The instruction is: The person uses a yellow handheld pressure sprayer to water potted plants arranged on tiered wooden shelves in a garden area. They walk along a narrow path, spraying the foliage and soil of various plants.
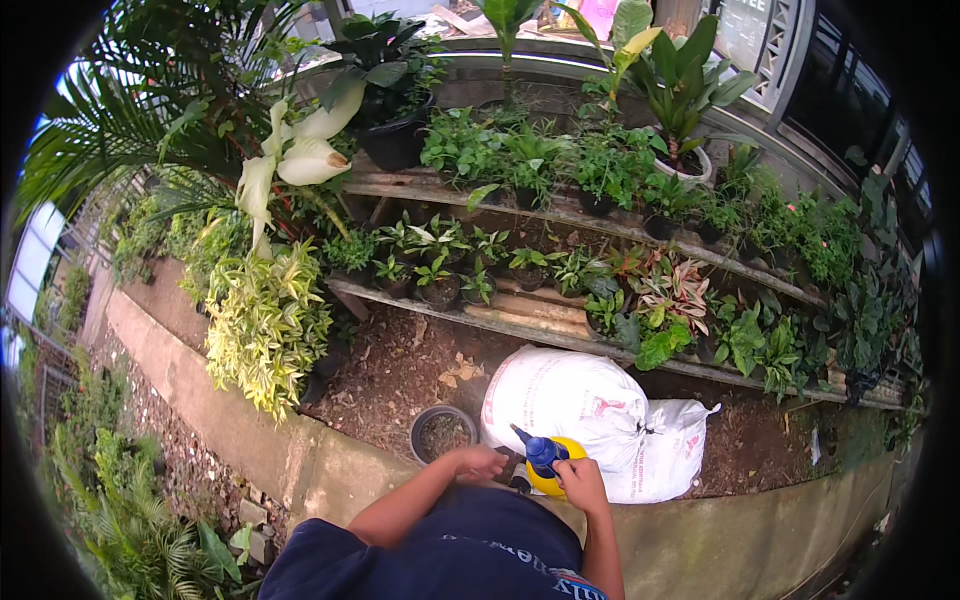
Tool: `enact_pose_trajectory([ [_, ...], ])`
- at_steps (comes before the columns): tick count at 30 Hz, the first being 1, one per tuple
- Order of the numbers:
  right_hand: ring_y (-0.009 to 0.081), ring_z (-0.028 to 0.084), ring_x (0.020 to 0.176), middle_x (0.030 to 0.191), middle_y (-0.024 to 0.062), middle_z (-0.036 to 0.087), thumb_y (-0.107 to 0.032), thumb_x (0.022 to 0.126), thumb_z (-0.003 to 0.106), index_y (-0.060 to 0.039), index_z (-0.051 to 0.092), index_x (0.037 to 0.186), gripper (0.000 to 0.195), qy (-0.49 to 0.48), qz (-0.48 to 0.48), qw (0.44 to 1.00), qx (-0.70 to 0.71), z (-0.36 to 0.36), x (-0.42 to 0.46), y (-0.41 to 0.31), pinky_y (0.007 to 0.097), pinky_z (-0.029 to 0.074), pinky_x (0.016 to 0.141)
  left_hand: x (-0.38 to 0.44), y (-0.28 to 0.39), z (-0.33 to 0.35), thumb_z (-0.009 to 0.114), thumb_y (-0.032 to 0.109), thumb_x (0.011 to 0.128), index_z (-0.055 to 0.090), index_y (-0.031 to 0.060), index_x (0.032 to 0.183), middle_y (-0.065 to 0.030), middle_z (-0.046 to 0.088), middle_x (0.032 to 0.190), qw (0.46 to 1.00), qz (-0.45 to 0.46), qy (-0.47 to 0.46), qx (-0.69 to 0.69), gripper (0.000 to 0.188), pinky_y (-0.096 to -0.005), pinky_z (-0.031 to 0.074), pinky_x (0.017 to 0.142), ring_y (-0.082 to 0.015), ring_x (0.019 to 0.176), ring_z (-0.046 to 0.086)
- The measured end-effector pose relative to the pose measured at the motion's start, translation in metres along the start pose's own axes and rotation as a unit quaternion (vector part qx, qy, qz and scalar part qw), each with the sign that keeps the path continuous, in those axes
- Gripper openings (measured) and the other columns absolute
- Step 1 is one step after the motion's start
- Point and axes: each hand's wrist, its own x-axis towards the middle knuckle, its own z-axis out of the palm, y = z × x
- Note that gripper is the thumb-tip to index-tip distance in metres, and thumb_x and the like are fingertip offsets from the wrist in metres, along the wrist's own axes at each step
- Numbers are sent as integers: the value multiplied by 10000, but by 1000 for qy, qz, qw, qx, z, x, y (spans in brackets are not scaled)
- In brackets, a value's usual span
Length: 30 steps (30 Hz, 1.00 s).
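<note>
My right hand (580, 484) is closed on the blue handle of a yellow pump spray bottle (551, 465), whose dark nozzle points up and to the left. Just left of the bottle is my left hand (481, 462), fingers loosely curled; whether it holds anything cannot be told. Near that hand a round dark plastic pot (414, 442) with soil stands on the ground. Behind and to the right of the bottle lies a large white woven sack (566, 390), tied at its neck, against a second white sack (673, 450).
Two tiers of wooden shelving (480, 322) with many small potted plants run across in front of me. A yellow-green leafy shrub (266, 330) stands at the left. The low concrete edging (337, 469) passes close to me, with bare soil (382, 367) beyond it.
</note>
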Motion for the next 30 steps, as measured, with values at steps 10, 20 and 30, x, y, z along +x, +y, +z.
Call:
enact_pose_trajectory([
  [10, 140, 512, 470, 539, 57, 551, -265, 998, 527, 17, 600, 656, 450, -112, -6, 984, 142, 102, 61, -59, 315, 387, 486, -54, -59, -46, 577, 448, 1014, 611, 104, 1349, -30, 681, 1219, 946, 159, 200, -200, 481, -360, 519, 846, -171, 1015, 627],
  [20, 149, 536, 482, 536, 78, 550, -215, 986, 529, 31, 604, 655, 419, -192, 9, 979, 74, 165, 69, -90, 336, 405, 498, -105, -91, -72, 595, 416, 1010, 625, 116, 1334, -6, 670, 1171, 917, 175, 235, -271, 442, -338, 505, 855, -143, 992, 601],
  [30, 150, 523, 468, 541, 57, 550, -218, 1004, 499, 8, 586, 648, 430, -81, 80, 980, 165, 195, 46, -84, 318, 393, 483, -79, -121, -90, 581, 404, 1018, 636, 112, 1332, -25, 689, 1196, 952, 110, 153, -242, 432, -363, 507, 847, -151, 1013, 616],
])
